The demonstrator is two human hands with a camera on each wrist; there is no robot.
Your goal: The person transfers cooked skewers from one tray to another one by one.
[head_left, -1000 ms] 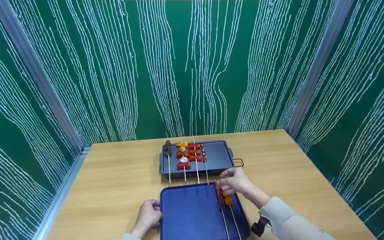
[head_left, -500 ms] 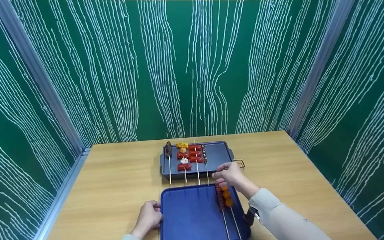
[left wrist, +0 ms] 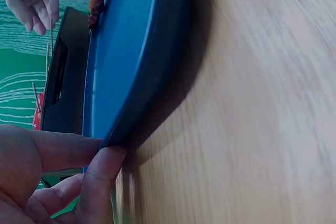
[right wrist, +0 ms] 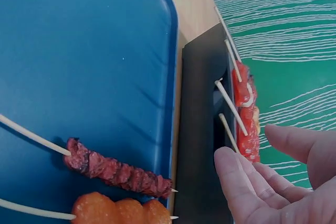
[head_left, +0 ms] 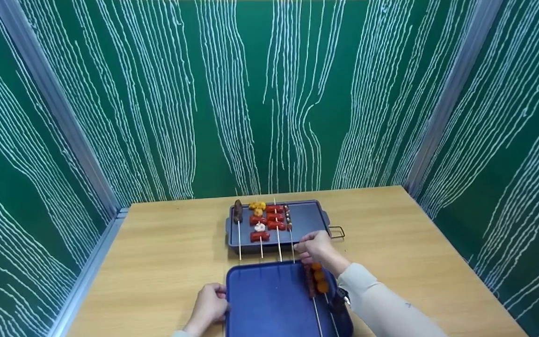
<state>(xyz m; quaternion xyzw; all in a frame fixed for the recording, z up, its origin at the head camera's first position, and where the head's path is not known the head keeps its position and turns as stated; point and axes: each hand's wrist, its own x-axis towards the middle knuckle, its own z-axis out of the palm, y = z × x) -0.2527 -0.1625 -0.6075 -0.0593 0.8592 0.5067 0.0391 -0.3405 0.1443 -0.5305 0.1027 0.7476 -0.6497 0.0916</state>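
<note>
My left hand (head_left: 209, 306) pinches the left rim of the blue tray (head_left: 269, 299) between thumb and fingers; the left wrist view shows the thumb (left wrist: 105, 171) at the edge. My right hand (head_left: 317, 247) is over the gap between the tray and the dark grill pan (head_left: 304, 220). Its thumb and fingers (right wrist: 231, 169) are apart, close to the bare stick of the rightmost skewer (head_left: 289, 217) on the pan; whether they touch it, I cannot tell. On the tray's right side lie a dark red meat skewer (right wrist: 121, 171) and an orange ball skewer (right wrist: 123, 211).
Also on the pan are a dark brown skewer (head_left: 237, 211), a mixed skewer (head_left: 259, 227) and a red sausage skewer (head_left: 275, 217), their sticks overhanging the front edge. A wire handle (head_left: 337, 231) juts out at the pan's right. Green patterned walls enclose the wooden table (head_left: 171, 248).
My right hand has moved left and slightly forward, from above the two tray skewers toward the pan's rightmost stick. The left hand stays on the tray's rim.
</note>
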